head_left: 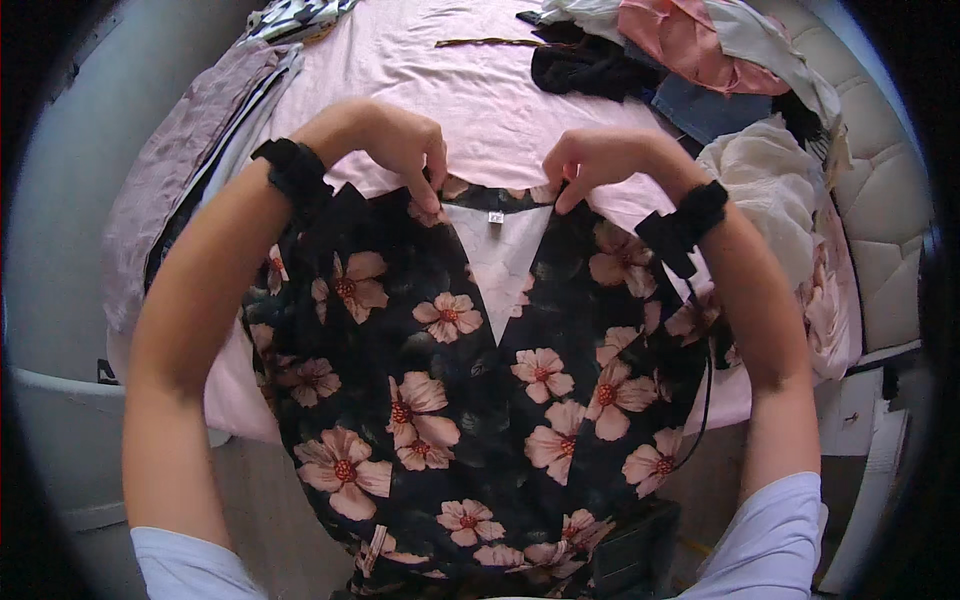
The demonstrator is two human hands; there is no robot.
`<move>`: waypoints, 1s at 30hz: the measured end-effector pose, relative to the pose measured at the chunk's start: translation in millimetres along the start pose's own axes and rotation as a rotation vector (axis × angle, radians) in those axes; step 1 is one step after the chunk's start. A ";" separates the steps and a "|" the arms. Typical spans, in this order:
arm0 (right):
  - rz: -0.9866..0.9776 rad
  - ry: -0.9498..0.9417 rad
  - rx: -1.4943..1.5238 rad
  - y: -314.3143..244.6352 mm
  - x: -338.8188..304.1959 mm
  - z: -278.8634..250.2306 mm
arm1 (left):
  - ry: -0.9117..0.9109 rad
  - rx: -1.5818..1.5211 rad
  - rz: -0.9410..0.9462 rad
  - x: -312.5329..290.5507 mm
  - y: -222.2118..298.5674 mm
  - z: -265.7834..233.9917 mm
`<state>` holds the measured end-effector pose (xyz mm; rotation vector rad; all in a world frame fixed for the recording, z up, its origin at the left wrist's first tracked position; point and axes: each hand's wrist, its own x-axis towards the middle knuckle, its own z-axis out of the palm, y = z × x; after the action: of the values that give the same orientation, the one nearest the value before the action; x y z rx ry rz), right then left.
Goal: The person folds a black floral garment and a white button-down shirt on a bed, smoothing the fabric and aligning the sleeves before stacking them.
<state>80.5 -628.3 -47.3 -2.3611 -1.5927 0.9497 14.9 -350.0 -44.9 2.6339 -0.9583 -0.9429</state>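
Observation:
A black dress or blouse with large pink flowers [420,340] spreads out in front of me, its V-neck toward the far side. The upper part lies over the edge of the pink-sheeted bed, and the lower part hangs toward my body. My left hand [405,150] pinches the fabric at the left shoulder beside the neckline. At the right shoulder, my right hand [600,165] grips the cloth between thumb and fingers. A small white label [496,217] shows inside the back of the neck. Both wrists carry black bands.
The pink sheet [400,60] covers the bed. Folded clothes [190,170] are stacked along the left side. A loose heap holds a coral garment [690,45], blue denim [710,108] and cream cloth [765,185] at the right. A thin brown strip [485,42] lies at the back, and a padded headboard [870,150] stands at the right.

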 end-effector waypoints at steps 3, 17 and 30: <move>-0.017 0.170 0.208 9.6 -0.5 -7.4 | -0.029 -0.105 -0.046 -10.2 -6.6 -5.3; 0.382 0.288 0.485 28.9 -45.4 46.9 | 0.353 -0.415 -0.403 -46.3 -28.7 65.7; 0.536 0.590 0.476 3.0 -46.9 78.4 | 0.391 -0.212 -0.607 -168.9 -20.9 73.1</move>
<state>27.0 -688.2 -90.9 -2.4078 -0.4700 0.5243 -119.5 -224.2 -24.6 2.7988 0.0380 -0.5384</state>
